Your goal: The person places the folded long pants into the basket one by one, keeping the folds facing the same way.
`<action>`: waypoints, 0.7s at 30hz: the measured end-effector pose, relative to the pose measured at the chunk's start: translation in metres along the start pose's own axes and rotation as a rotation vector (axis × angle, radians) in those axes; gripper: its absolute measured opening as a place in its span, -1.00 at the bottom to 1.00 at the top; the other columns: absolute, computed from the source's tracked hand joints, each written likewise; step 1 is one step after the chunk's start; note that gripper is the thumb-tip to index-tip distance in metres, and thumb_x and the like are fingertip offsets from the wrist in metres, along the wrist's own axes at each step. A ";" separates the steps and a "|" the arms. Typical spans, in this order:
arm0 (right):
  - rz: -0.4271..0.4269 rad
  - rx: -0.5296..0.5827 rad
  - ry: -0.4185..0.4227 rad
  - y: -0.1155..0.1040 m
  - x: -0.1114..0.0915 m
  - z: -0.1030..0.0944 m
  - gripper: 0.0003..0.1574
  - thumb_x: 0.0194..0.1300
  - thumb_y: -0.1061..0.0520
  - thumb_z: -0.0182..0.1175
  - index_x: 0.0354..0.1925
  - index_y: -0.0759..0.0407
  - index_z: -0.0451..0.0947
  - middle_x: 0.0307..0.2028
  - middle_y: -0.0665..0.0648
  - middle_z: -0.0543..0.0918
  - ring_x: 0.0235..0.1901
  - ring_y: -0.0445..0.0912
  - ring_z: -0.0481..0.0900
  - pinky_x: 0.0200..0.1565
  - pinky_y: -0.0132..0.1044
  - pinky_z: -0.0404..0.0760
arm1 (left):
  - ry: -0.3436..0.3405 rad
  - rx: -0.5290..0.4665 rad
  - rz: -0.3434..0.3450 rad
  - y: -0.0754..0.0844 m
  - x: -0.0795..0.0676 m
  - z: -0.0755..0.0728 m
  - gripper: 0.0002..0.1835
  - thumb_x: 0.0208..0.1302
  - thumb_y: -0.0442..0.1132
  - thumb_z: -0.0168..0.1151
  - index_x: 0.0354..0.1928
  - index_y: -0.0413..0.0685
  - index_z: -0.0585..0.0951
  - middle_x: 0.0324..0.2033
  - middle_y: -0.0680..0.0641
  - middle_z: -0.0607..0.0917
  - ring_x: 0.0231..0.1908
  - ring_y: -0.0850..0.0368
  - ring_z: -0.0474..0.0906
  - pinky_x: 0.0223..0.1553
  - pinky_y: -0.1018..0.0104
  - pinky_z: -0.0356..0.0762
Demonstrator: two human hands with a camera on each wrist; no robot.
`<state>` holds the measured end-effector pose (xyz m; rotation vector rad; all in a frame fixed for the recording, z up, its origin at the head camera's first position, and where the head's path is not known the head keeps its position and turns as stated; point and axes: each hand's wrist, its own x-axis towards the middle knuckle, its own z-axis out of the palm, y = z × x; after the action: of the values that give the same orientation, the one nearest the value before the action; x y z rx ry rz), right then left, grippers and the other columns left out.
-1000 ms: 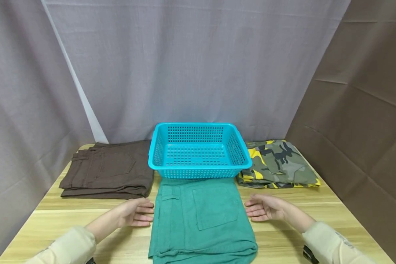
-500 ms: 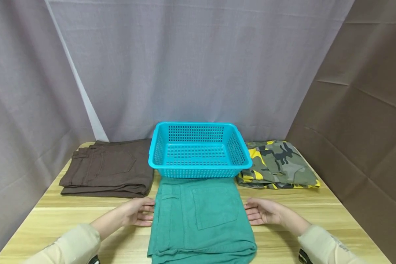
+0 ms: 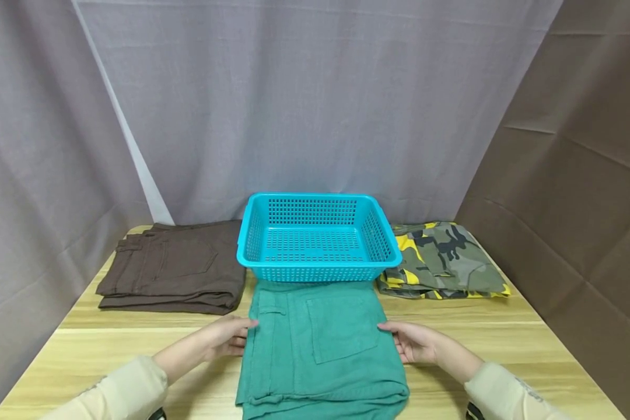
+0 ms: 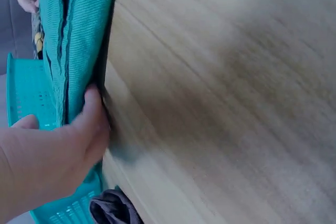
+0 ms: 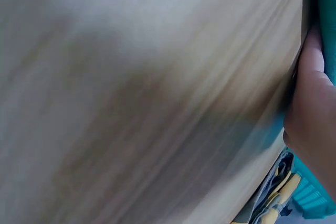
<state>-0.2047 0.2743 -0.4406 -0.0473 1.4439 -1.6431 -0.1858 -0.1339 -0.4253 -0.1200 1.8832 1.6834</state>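
Note:
Folded green trousers [image 3: 320, 356] lie on the table in front, a patch pocket facing up. At their left edge my left hand [image 3: 226, 336] grips the folded layers, thumb on top and fingers tucked under. The left wrist view shows the same left hand [image 4: 68, 153] with its fingers beneath the green trousers [image 4: 86, 35]. My right hand [image 3: 416, 343] holds the right edge the same way, thumb over the cloth. Part of the right hand [image 5: 312, 98] shows beside the green cloth in the right wrist view; its fingertips are hidden.
A turquoise plastic basket [image 3: 319, 273] with nothing in it stands just behind the green trousers. Folded dark brown trousers [image 3: 173, 268] lie at the back left, folded camouflage trousers [image 3: 451, 262] at the back right. Grey curtains [image 3: 315, 105] hang behind the wooden table [image 3: 100, 350].
Both hands have moved inward from beside the green trousers. Their thumbs now lie on top of the edges with the fingers underneath. The basket and other trousers stay in place.

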 end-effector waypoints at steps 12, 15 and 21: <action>0.020 -0.002 0.057 0.003 0.014 0.014 -0.16 0.43 0.01 -0.08 0.37 0.48 -0.20 0.01 0.07 0.57 0.04 -0.11 0.57 0.26 -0.13 0.42 | -0.059 -0.032 -0.070 -0.003 0.017 0.010 -0.44 0.30 -0.10 0.14 0.17 -0.38 0.33 -0.11 -0.14 0.66 -0.20 0.11 0.64 0.02 0.08 0.59; 0.030 -0.016 0.104 0.003 0.018 0.018 -0.08 0.40 0.03 -0.04 0.37 0.48 -0.29 0.10 0.18 0.48 0.07 -0.07 0.53 0.30 -0.07 0.35 | -0.051 -0.032 -0.072 -0.003 0.021 0.014 -0.45 0.25 -0.12 0.21 0.15 -0.33 0.36 -0.14 -0.10 0.68 -0.21 0.13 0.65 0.00 0.09 0.59; -0.006 -0.045 0.201 0.001 0.015 0.021 -0.13 0.33 0.11 0.05 0.34 0.51 -0.14 0.05 0.21 0.52 0.01 -0.06 0.58 0.20 -0.10 0.48 | 0.052 0.002 -0.059 -0.004 0.021 0.018 -0.53 0.19 -0.24 0.29 0.09 -0.32 0.43 -0.22 -0.09 0.72 -0.24 0.12 0.67 -0.06 0.11 0.62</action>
<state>-0.2005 0.2487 -0.4428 0.0908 1.6330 -1.6577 -0.1945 -0.1109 -0.4389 -0.2188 1.9002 1.6534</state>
